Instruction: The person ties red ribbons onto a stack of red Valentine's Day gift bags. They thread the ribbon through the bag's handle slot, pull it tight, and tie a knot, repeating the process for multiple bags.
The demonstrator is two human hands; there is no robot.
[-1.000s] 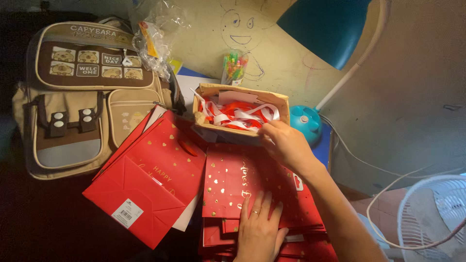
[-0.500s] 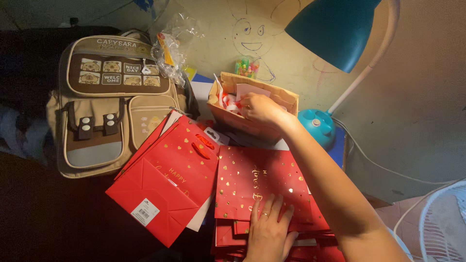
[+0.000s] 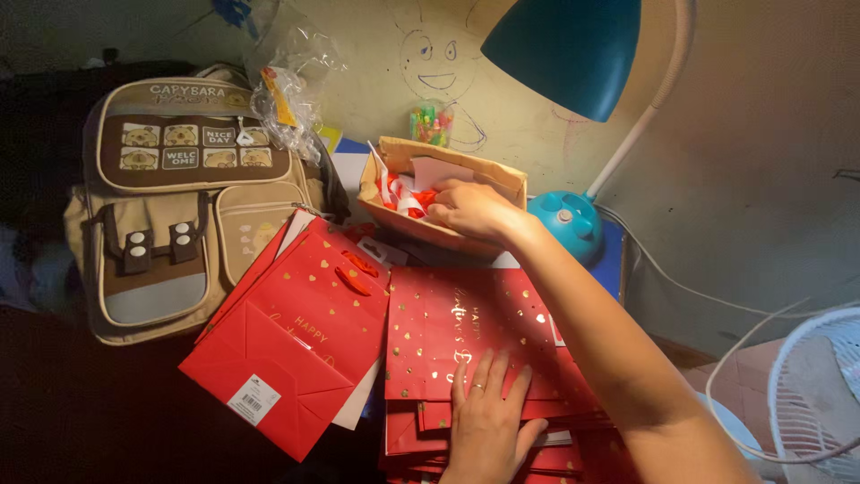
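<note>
Two hands are at work on our desk, well apart from each other. Our right hand (image 3: pixel 470 208) reaches up toward twelve o'clock into the open cardboard box (image 3: pixel 502 179), fingers curled among the red and white ribbons (image 3: pixel 403 195) lying inside; we cannot tell whether it has actually closed on one. Our left hand (image 3: pixel 486 421) lies flat, fingers spread, at six o'clock, pressing on the top red gift bag (image 3: pixel 448 332) of a stack of flattened bags. Another red gift bag (image 3: pixel 296 341) lies tilted at nine o'clock of that stack, just beside it, a white label near its lower edge. At ten o'clock a tan backpack (image 3: pixel 170 206) lies flat. A teal desk lamp (image 3: pixel 564 54) hangs over the box at one o'clock, and a white fan (image 3: pixel 820 394) sits at four o'clock.
</note>
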